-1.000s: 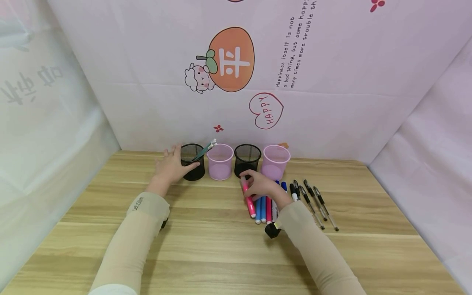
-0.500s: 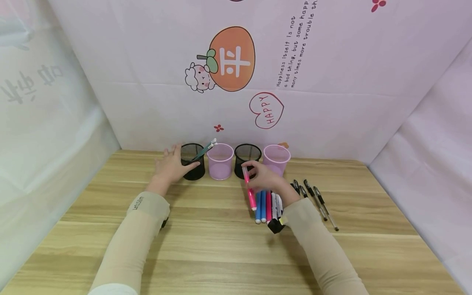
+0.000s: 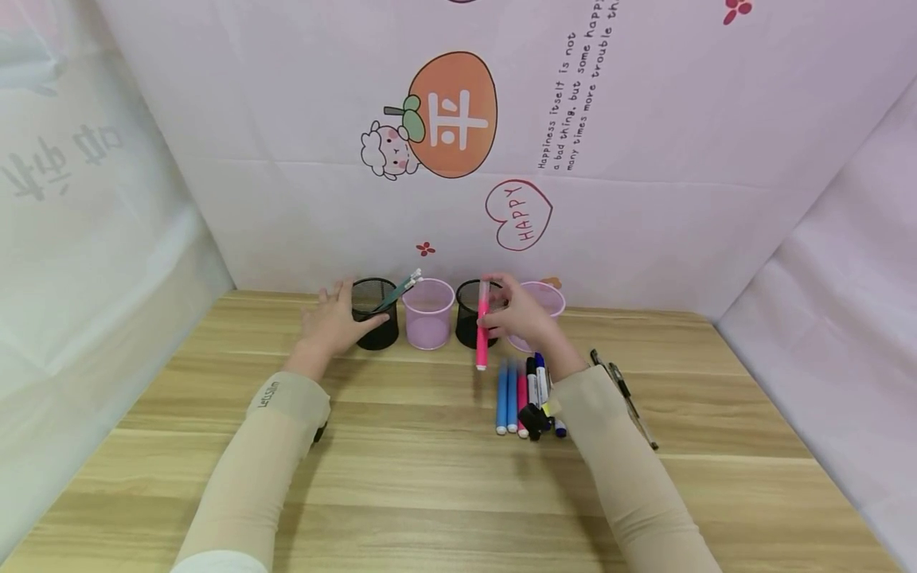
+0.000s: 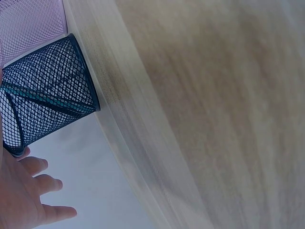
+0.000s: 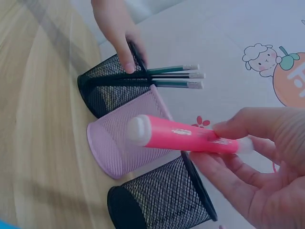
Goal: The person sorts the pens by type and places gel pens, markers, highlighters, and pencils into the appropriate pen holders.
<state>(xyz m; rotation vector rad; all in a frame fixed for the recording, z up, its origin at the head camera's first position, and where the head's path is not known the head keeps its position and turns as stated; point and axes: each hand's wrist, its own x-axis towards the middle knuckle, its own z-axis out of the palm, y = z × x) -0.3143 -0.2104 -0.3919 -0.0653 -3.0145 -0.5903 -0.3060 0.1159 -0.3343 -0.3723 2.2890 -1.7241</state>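
Pinching a smooth pink marker (image 3: 482, 334) between thumb and fingertips, the right hand (image 3: 517, 317) holds it nearly upright in front of the second black mesh cup (image 3: 474, 312), its white cap end low and clear of the table (image 3: 401, 469). The grip is closed on the barrel near its upper end. In the right wrist view the marker (image 5: 183, 138) is a glossy round plastic tube. The left hand (image 3: 331, 322) rests with relaxed fingers against the far-left black wire-mesh cup (image 3: 374, 313), which holds green pencils (image 3: 398, 292). Between the two black cups stands a pink cup (image 3: 428, 313) of fine plastic mesh; another pink cup (image 3: 540, 306) sits behind the right hand. Blue, red and black markers (image 3: 521, 395) lie in a row on the wood-grain table, nearer than the hand. Half a second ago the pink marker was lower and slanted, just above that row; it has since risen to cup height, while the left hand has stayed put.
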